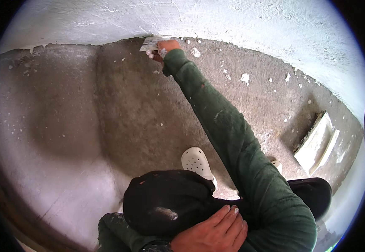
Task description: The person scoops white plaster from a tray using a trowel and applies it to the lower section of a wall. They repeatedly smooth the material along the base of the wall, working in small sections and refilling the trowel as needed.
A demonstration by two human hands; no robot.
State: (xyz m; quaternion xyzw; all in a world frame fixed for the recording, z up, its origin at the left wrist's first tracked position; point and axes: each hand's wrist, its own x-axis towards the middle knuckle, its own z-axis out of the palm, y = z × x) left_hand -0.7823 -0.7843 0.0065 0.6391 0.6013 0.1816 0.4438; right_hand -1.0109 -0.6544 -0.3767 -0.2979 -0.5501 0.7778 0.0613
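My right hand (168, 47), smeared with white, reaches far forward to the foot of the wall. It grips a plastering trowel (150, 43), whose flat, pale blade lies against the wall's lower edge; the handle is mostly hidden by my fingers. Fresh-looking white plaster covers the curved-looking wall (233, 21) above it. Close to my body, my left hand (214, 233) rests flat on my lap near my right forearm's sleeve, holding nothing. Its fingers are stretched out, with white specks on the tips.
White plaster crumbs (244, 78) dot the rough grey-brown floor (136, 109) along the wall. A white-coated, tray-like piece (315, 147) lies at the right by the wall. My pale clog (196, 161) stands below my knee. A low ledge-like line runs across the floor's left side.
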